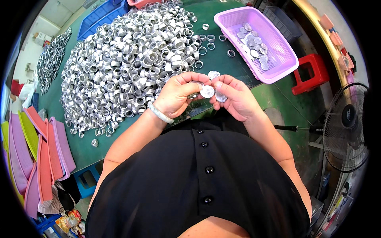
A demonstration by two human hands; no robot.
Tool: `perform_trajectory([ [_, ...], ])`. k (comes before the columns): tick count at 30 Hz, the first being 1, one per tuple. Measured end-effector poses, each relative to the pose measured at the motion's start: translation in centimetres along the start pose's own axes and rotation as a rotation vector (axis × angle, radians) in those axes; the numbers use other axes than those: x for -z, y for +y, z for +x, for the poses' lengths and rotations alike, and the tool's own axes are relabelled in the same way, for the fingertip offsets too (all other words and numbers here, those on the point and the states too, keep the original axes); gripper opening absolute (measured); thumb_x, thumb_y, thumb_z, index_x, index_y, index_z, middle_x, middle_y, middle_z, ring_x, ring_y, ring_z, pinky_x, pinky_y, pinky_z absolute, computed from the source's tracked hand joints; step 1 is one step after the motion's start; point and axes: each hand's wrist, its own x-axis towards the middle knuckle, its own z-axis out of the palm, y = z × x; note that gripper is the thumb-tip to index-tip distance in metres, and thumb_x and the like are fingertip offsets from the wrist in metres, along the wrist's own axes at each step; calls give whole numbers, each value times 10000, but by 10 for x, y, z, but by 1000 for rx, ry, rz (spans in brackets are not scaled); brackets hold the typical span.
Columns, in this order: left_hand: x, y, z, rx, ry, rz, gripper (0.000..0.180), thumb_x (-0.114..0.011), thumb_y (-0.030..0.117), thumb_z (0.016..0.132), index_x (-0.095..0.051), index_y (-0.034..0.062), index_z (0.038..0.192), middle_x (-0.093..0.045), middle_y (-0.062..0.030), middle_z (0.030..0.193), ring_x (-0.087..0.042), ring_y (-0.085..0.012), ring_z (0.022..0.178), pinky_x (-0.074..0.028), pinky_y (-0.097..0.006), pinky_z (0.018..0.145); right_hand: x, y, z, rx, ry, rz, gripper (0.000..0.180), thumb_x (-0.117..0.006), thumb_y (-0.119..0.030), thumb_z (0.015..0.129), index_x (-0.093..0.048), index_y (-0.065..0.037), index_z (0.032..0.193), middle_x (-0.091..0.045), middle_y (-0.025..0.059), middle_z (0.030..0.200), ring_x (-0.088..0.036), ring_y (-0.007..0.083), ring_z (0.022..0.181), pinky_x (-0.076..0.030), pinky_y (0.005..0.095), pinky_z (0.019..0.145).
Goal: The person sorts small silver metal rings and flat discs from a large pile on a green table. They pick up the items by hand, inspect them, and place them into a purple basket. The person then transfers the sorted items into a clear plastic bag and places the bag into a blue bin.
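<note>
My left hand point(176, 94), with a pale bangle point(160, 113) at its wrist, is closed on a round silver disc point(206, 92) pinched between thumb and fingers. Close against it, my right hand point(237, 96) is closed on another silver disc point(220, 96), partly covered by the fingers. One more disc point(213, 74) shows between the fingertips of both hands; which hand bears it I cannot tell. Both hands are over the near edge of the green table point(222, 65). Left of them spreads a big heap of silver metal rings point(131, 59).
A purple basket point(287, 59) holding several silver discs stands at the right, beside a dark grey crate point(281, 24). Beyond are a red stool point(311, 73) and a black fan point(346, 127). Stacked pink, purple and green baskets point(43, 154) stand at the left; a blue tray point(89, 25) lies behind the heap.
</note>
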Motion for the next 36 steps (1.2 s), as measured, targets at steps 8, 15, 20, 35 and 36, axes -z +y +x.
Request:
perform_trajectory([
  [8, -4, 1, 3, -94, 37, 90, 196, -545, 19, 799, -545, 5, 995, -588, -90, 930, -573, -156, 835, -471, -278, 741, 2, 4, 3, 6, 10, -90, 104, -561, -88, 807, -485, -33, 852, -554, 53, 744, -547, 118, 573, -433, 223, 456],
  [15, -4, 3, 1, -22, 108, 80, 160, -549, 48, 807, -552, 7, 962, -593, -76, 878, -567, -118, 756, -469, -228, 653, -3, 6, 5, 90, 88, 11, 101, -579, -84, 788, -492, -44, 817, -559, 50, 716, -537, 120, 567, -411, 238, 466],
  [20, -3, 2, -1, 28, 73, 140, 111, -565, 76, 804, -559, 24, 902, -597, -62, 819, -559, -99, 681, -434, -203, 577, -4, 7, 7, 103, 129, 61, 91, -573, -93, 792, -494, -50, 804, -559, 48, 700, -539, 119, 568, -410, 235, 466],
  [35, -5, 3, 0, 44, 101, 119, 85, -561, 87, 804, -570, 29, 865, -591, -51, 769, -544, -98, 641, -411, -202, 536, -7, 2, 8, 102, 171, 66, 89, -586, -88, 776, -508, -46, 780, -550, 48, 669, -539, 123, 551, -400, 225, 441],
  [36, -6, 3, 0, 47, 95, 125, 85, -563, 87, 802, -571, 29, 864, -591, -50, 766, -544, -97, 640, -410, -202, 534, -6, 2, 9, 105, 169, 70, 88, -588, -86, 775, -508, -47, 776, -549, 47, 669, -539, 123, 550, -400, 225, 439],
])
